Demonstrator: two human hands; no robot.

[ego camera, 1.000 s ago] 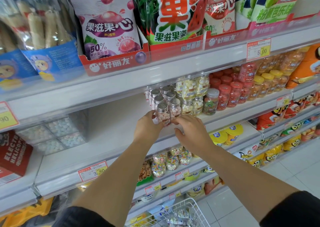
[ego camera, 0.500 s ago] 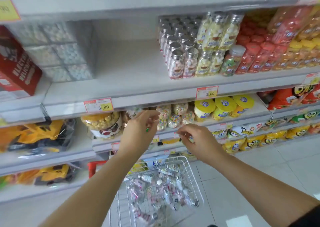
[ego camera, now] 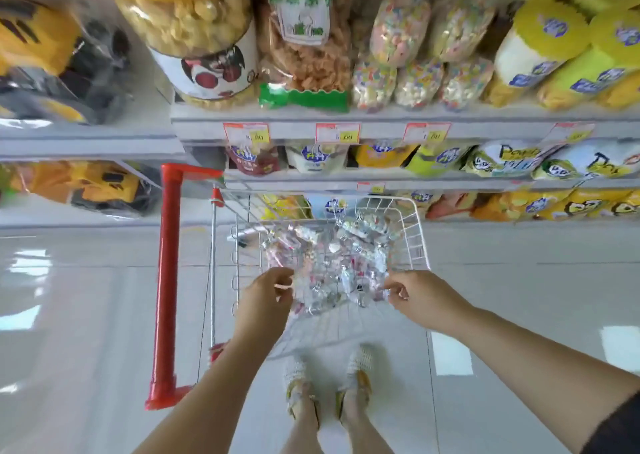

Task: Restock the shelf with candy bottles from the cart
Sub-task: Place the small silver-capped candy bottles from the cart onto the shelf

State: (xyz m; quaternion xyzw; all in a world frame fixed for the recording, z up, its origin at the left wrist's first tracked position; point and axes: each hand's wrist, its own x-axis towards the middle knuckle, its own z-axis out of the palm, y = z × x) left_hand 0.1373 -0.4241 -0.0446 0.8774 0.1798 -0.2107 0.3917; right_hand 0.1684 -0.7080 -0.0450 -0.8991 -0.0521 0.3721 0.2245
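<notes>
Both the left hand point(ego camera: 268, 294) and right hand point(ego camera: 417, 296) are reaching, open and empty, toward the many small clear candy bottles point(ego camera: 329, 266) lying between them in the white wire cart point(ego camera: 412, 239), indicating restocking is far from complete.

both arms extended down; left hand point(ego camera: 268, 299), right hand point(ego camera: 420, 297) fingers loosely curled, empty.

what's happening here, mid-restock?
A person stands over a wire cart parked against the snack shelves, looking down into it. Both hands reach into the basket: the left hand at the near left side of the pile of candy bottles, the right hand at its near right side. Fingers are curled at the pile's edge, but the blur hides whether either has a bottle gripped. Plenty of bottles remain in the cart.
</notes>
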